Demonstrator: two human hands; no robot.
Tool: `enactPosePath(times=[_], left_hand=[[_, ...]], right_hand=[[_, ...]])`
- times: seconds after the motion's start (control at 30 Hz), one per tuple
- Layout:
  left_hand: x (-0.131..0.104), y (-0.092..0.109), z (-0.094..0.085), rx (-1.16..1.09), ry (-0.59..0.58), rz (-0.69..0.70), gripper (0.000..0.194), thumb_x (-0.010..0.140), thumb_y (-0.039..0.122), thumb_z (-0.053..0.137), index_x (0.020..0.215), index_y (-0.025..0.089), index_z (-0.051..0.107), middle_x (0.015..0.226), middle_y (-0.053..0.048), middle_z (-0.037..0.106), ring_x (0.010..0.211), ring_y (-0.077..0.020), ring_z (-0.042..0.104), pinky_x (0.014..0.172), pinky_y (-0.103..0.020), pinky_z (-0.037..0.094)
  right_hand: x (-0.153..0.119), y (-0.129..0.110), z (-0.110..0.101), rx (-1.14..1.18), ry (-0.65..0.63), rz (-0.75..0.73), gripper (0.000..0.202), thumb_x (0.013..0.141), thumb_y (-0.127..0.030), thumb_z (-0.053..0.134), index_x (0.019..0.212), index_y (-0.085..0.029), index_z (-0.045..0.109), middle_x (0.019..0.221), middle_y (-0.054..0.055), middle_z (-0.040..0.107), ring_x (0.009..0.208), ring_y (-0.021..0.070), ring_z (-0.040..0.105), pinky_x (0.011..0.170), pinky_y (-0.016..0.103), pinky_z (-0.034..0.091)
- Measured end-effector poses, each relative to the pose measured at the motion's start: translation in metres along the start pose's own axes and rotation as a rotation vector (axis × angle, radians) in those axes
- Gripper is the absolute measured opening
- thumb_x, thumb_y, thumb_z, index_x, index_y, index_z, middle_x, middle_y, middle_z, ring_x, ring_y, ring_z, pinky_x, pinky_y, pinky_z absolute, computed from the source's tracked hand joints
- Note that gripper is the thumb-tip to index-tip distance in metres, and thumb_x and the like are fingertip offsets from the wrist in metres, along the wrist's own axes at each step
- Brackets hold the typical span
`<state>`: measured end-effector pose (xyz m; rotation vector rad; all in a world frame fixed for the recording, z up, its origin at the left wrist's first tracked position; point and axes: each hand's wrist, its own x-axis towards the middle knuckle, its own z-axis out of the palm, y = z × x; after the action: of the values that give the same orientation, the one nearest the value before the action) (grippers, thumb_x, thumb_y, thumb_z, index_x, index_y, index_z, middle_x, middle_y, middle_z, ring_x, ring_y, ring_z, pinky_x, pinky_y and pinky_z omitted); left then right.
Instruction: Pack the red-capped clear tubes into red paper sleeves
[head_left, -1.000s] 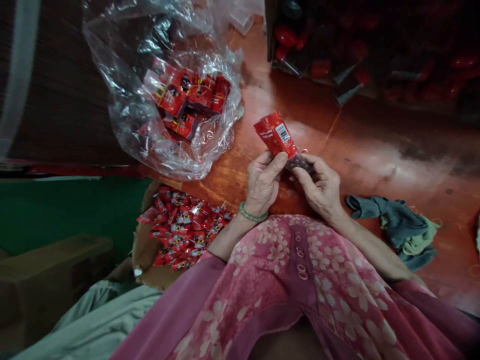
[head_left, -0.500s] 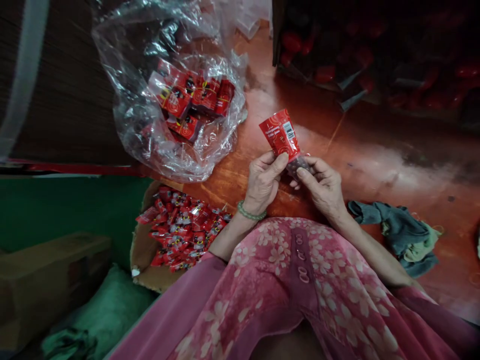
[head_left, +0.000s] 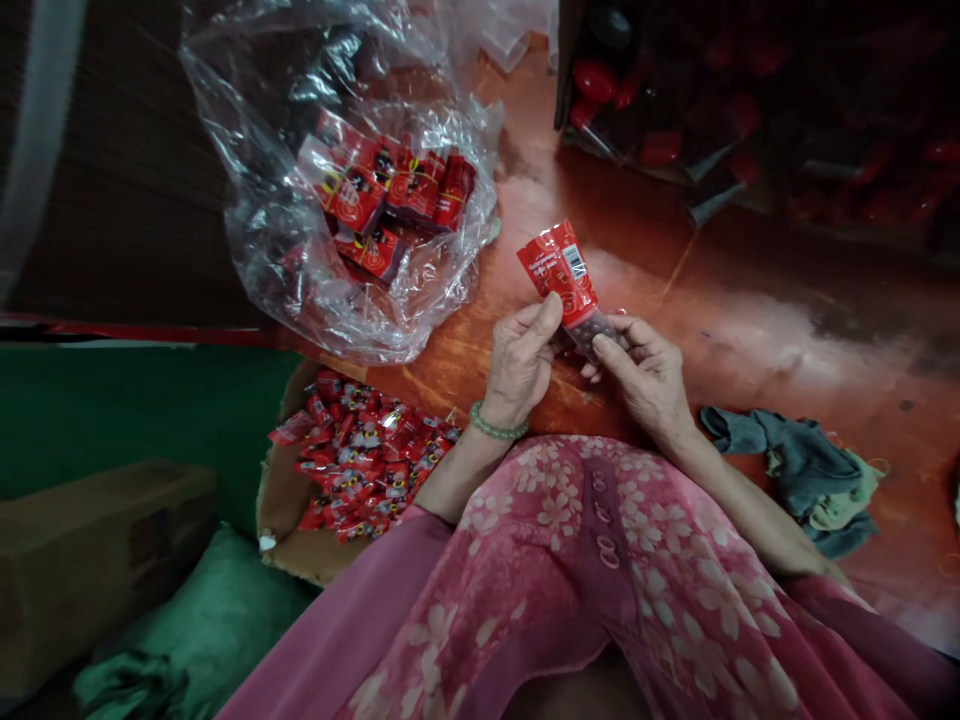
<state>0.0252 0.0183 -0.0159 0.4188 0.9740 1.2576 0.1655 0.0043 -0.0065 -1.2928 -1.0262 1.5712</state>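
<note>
A small red packet point(head_left: 559, 268) with a white barcode is held up in front of my lap, tilted to the upper left. Its lower end is clear and shows small dark pieces. My left hand point(head_left: 521, 362), with a green bead bracelet on the wrist, grips the packet's left side between thumb and fingers. The thumb and fingers of my right hand point(head_left: 646, 372) pinch the lower clear end. Up and to the left lies an open clear plastic bag point(head_left: 431, 310) holding bundles of red printed packets point(head_left: 367, 195).
At the lower left a cardboard box point(head_left: 289, 515) holds many red packets. Grey-green cloths point(head_left: 814, 475) lie on the red surface point(head_left: 757, 340) at right. Dark shelving with red-capped items stands upper right. A green sack point(head_left: 217, 610) and brown box point(head_left: 97, 550) are bottom left.
My left thumb has shifted slightly up and left along the packet. More of the clear lower part now shows. The right hand keeps its pinch.
</note>
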Motion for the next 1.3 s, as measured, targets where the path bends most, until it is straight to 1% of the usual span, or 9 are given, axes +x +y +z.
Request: enactPosePath(times=[0.17,0.37,0.53,0.6,0.7,0.8,0.9,1.1,1.3], left_hand=[[0.003,0.005,0.001,-0.023,0.037,-0.019,0.021,0.082,0.039,0.081,0.074,0.020,0.078,0.069,0.000,0.073,0.086,-0.0181,0.075,0.082,-0.030,0.061],[0.005,0.006,0.005,-0.064,0.157,-0.048,0.020,0.088,0.029,0.074,0.072,0.017,0.075,0.075,-0.002,0.076,0.097,-0.0197,0.077,0.093,-0.032,0.061],[0.007,0.013,0.004,-0.078,0.219,-0.088,0.016,0.088,0.031,0.074,0.079,0.018,0.076,0.083,-0.003,0.080,0.100,-0.0209,0.078,0.095,-0.034,0.062],[0.007,0.014,0.004,-0.071,0.237,-0.078,0.016,0.087,0.031,0.076,0.078,0.018,0.075,0.085,-0.004,0.080,0.105,-0.0221,0.078,0.097,-0.035,0.062],[0.007,0.015,0.006,-0.068,0.233,-0.058,0.018,0.088,0.031,0.077,0.075,0.019,0.074,0.085,-0.002,0.080,0.108,-0.0225,0.077,0.097,-0.036,0.063],[0.009,0.017,0.006,-0.071,0.215,-0.107,0.019,0.090,0.035,0.076,0.080,0.019,0.074,0.086,-0.001,0.079,0.106,-0.0210,0.078,0.094,-0.034,0.064],[0.010,0.019,0.005,-0.121,0.200,-0.122,0.019,0.093,0.033,0.073,0.082,0.018,0.074,0.084,0.000,0.077,0.100,-0.0192,0.079,0.091,-0.032,0.063],[0.010,0.020,0.007,-0.161,0.135,-0.118,0.021,0.093,0.038,0.074,0.091,0.017,0.074,0.097,-0.003,0.079,0.114,-0.0249,0.075,0.093,-0.037,0.063],[0.007,0.019,0.011,-0.174,0.070,-0.111,0.022,0.092,0.040,0.075,0.093,0.018,0.074,0.093,-0.004,0.079,0.106,-0.0239,0.077,0.088,-0.035,0.064]], right_hand=[[0.001,0.002,-0.002,-0.075,0.005,-0.101,0.039,0.084,-0.056,0.078,0.105,-0.024,0.073,0.085,-0.002,0.075,0.059,0.0095,0.066,0.057,0.023,0.058],[0.000,0.006,-0.005,-0.233,-0.015,-0.220,0.030,0.093,-0.048,0.071,0.110,-0.024,0.073,0.082,-0.002,0.073,0.062,0.0116,0.064,0.061,0.025,0.056],[-0.008,0.000,-0.004,-0.357,-0.175,-0.362,0.016,0.095,-0.033,0.069,0.108,-0.025,0.075,0.100,0.001,0.080,0.086,0.0165,0.074,0.083,0.031,0.061],[-0.009,-0.001,-0.006,-0.298,-0.166,-0.343,0.015,0.095,-0.032,0.069,0.108,-0.026,0.074,0.100,0.000,0.080,0.083,0.0153,0.075,0.079,0.029,0.062],[-0.008,-0.002,-0.014,-0.150,-0.066,-0.210,0.022,0.093,-0.041,0.073,0.110,-0.026,0.070,0.093,-0.001,0.079,0.069,0.0128,0.074,0.067,0.026,0.063],[-0.006,-0.001,-0.021,-0.047,-0.051,-0.113,0.033,0.087,-0.049,0.079,0.106,-0.026,0.065,0.087,-0.002,0.078,0.065,0.0143,0.074,0.065,0.027,0.064],[-0.005,-0.001,-0.022,0.007,-0.056,-0.103,0.034,0.084,-0.049,0.082,0.103,-0.028,0.062,0.087,-0.003,0.077,0.066,0.0151,0.074,0.065,0.029,0.065],[-0.007,-0.004,-0.013,-0.066,-0.021,-0.125,0.035,0.082,-0.052,0.082,0.102,-0.029,0.065,0.092,-0.002,0.076,0.076,0.0156,0.074,0.071,0.031,0.067],[-0.011,-0.005,-0.013,-0.170,-0.045,-0.143,0.027,0.085,-0.041,0.081,0.107,-0.028,0.072,0.096,-0.002,0.076,0.075,0.0141,0.071,0.072,0.028,0.064]])
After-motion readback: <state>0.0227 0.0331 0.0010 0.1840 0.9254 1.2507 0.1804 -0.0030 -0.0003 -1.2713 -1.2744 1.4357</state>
